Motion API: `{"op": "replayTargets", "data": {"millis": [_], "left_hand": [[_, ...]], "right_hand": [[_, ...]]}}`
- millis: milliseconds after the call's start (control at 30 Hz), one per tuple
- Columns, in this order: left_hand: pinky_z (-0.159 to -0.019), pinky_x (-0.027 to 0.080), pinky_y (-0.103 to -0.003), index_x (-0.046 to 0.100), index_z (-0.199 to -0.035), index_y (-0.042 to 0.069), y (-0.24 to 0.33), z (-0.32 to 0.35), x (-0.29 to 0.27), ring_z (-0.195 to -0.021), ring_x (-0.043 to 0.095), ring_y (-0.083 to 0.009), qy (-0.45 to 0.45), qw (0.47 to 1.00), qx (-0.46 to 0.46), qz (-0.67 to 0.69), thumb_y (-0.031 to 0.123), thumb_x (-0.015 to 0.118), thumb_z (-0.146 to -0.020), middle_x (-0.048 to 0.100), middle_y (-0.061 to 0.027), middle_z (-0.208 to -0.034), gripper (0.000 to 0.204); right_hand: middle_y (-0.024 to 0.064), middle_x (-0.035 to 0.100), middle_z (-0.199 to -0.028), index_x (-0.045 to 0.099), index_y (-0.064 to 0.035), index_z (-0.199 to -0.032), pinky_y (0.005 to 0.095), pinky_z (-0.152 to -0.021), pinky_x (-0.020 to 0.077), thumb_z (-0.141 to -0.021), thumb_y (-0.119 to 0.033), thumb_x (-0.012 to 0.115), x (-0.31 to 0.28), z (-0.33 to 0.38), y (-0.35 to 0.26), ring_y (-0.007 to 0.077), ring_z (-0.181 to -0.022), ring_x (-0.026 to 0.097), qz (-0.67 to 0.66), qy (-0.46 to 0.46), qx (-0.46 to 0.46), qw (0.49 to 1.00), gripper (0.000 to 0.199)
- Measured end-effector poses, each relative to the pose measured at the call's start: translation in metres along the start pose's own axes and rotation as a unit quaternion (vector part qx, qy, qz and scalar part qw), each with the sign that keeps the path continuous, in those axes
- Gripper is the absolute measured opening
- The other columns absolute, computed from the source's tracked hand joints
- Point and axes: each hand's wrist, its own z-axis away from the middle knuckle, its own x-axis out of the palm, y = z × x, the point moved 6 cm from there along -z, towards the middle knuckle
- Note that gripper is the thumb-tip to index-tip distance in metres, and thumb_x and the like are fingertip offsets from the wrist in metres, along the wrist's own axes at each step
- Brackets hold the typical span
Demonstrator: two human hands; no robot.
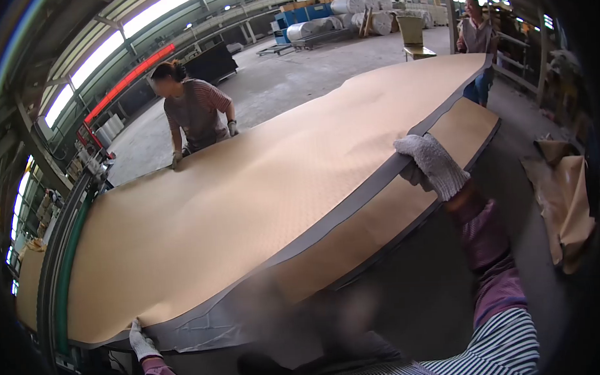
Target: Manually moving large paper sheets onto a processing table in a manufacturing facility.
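A large tan sheet (248, 202) with a grey border spreads across the view, its near edge lifted and bent. My left hand (142, 340), in a whitish knit glove, pinches that edge at the lower left, near the machine. Farther right and away from me, my right hand (432, 163), gloved the same way, is closed over the grey border. Both palms and some fingertips are hidden by the sheet or the gloves. Beneath the raised edge shows another tan layer (381, 234) with a dark rim.
A machine with a long green roller (73, 271) stands at the left. Across the sheet a person (195, 108) in gloves touches its far edge; another person (476, 36) stands at the far right end. Crumpled brown paper (565, 205) lies at right. White rolls (308, 30) stand behind.
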Motion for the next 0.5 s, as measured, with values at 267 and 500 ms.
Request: {"op": "replayTargets", "data": {"millis": [267,500], "left_hand": [[-0.094,0.041,-0.034,0.056,-0.120,0.005,-0.003,0.057,0.025,-0.107,0.054,-0.0197,0.035,0.998,-0.054,0.017,0.032,0.060,-0.089,0.059,-0.0082,-0.116,0.041],[-0.075,0.051,-0.031,0.060,-0.107,0.000,-0.027,0.139,0.155,-0.082,0.063,-0.0202,-0.109,0.983,-0.112,0.099,0.021,0.061,-0.089,0.063,-0.0078,-0.096,0.027]], "right_hand": [[0.0014,0.045,-0.048,0.047,-0.0101,-0.057,0.0234,-0.031,0.0234,-0.083,-0.034,0.048,-0.006,-0.001,0.003,0.0077,-0.035,0.038,0.042,0.001,0.015,0.999,0.035],[0.0060,0.052,-0.052,0.055,-0.0059,-0.066,0.0262,-0.038,0.0387,-0.088,-0.028,0.048,-0.139,-0.049,0.061,0.0127,-0.040,0.051,0.070,0.157,-0.117,0.978,0.032]]}}
